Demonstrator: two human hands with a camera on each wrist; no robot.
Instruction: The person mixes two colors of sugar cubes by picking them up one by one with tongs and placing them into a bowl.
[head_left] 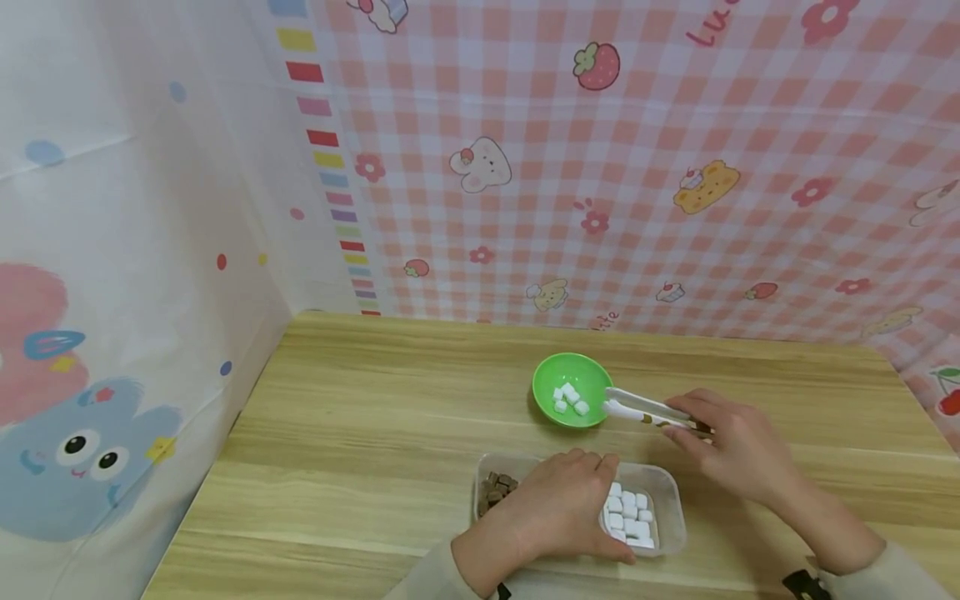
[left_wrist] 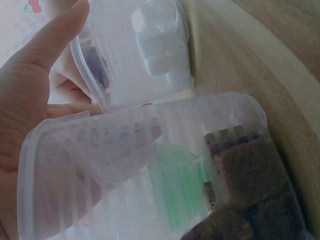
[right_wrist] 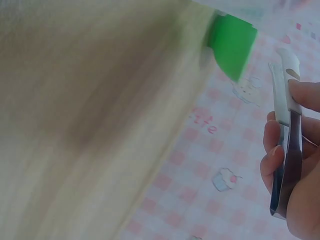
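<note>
My left hand spans the clear plastic container of white cubes, thumb at its near edge and fingers at the far one. Beside it stands a second clear container with brown cubes, partly hidden under that hand and wrist. In my right hand I hold tongs with pale tips and a metal body. Their tips are by the right rim of a green bowl, the two arms slightly apart. Nothing shows between them. Several white cubes lie in the bowl.
The wooden table reaches back to a pink checked cloth with printed figures. A white cloth hangs along the left side. The bowl stands just behind the containers.
</note>
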